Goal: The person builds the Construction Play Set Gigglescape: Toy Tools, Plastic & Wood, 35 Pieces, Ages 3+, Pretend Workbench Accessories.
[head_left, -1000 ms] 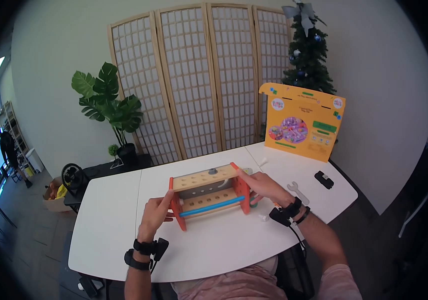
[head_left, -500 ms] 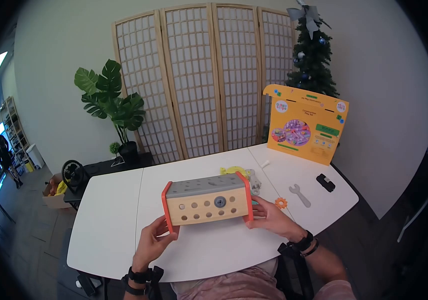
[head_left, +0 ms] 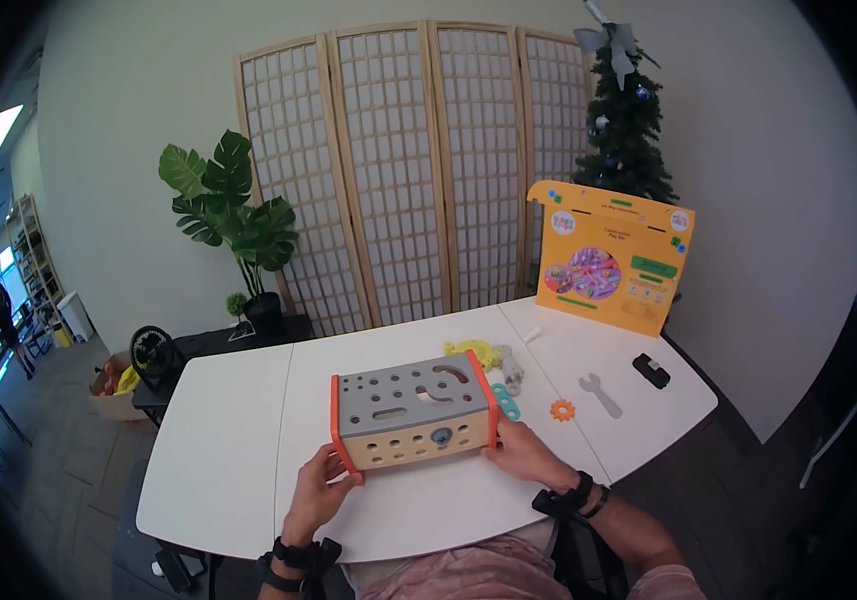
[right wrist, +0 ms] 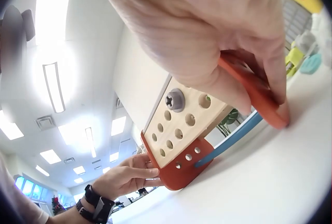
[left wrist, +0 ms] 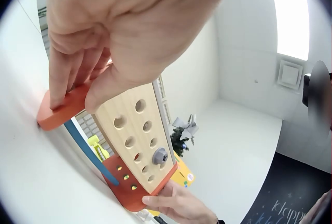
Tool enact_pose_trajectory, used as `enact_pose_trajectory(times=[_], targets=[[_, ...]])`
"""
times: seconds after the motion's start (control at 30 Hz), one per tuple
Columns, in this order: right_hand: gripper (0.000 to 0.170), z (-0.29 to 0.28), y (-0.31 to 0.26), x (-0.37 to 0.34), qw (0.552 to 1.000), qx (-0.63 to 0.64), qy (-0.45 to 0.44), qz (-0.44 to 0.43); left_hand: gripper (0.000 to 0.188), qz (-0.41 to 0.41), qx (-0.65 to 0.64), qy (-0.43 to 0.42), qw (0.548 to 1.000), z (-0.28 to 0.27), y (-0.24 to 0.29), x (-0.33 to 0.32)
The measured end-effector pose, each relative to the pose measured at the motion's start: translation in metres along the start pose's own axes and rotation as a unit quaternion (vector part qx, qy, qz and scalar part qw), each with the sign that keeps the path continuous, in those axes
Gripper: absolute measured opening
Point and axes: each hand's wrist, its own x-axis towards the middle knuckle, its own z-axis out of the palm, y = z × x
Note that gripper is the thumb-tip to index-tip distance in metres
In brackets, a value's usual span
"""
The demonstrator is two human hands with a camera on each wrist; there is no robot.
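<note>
A toy workbench (head_left: pixel 409 396) with a grey slotted top, a wooden front full of holes and red end panels is between my two hands. My left hand (head_left: pixel 317 488) grips the lower front corner of the left red end panel (left wrist: pixel 67 105), thumb on one face and fingers on the other. The right hand (head_left: pixel 529 455) holds the opposite red panel (right wrist: pixel 254 91) the same way, low at its corner. A grey bolt (left wrist: pixel 160 156) with a cross slot sits in one of the front holes. Beneath, a blue rod (right wrist: pixel 231 140) runs between the end panels, close over the white tabletop.
Right of the workbench lie an orange gear (head_left: pixel 563 410), a grey wrench (head_left: pixel 602 396), a teal piece with holes (head_left: pixel 506 402), and yellow (head_left: pixel 469 353) and grey parts (head_left: pixel 511 372). A black object (head_left: pixel 652 371) and a yellow box (head_left: pixel 609 265) stand farther right on the white table (head_left: pixel 219 440).
The workbench has been turned over in my hands: its open side with the blue rod showed first, then the wooden holed face, now the grey top faces up. Both hands shifted to its lower corners.
</note>
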Motion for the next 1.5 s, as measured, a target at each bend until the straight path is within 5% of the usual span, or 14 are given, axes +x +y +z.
enact_pose_trajectory(times=[0.63, 0.77, 1.0, 1.23, 1.3, 1.5], targets=[[0.084, -0.005, 0.032, 0.040, 0.994, 0.084, 0.010, -0.069, 0.060, -0.011, 0.008, 0.028, 1.000, -0.006, -0.006, 0.028], [0.070, -0.058, 0.042, 0.024, 0.997, 0.022, 0.054, -0.045, 0.068, -0.030, 0.018, 0.081, 0.996, -0.013, 0.008, 0.012], [0.035, -0.127, 0.081, -0.010, 0.983, -0.097, 0.152, 0.025, 0.030, -0.047, 0.067, 0.110, 0.991, -0.013, 0.029, -0.007], [0.034, -0.128, 0.079, 0.017, 0.980, -0.168, 0.093, 0.053, 0.017, -0.017, 0.121, 0.046, 0.991, 0.018, 0.052, -0.008], [0.041, -0.130, 0.100, 0.049, 0.950, -0.287, 0.124, -0.001, 0.020, 0.005, 0.135, 0.018, 0.991, 0.024, 0.054, -0.006], [0.048, -0.127, 0.175, 0.146, 0.914, -0.384, 0.128, -0.031, 0.023, 0.018, 0.203, -0.056, 0.977, 0.046, 0.076, -0.006]])
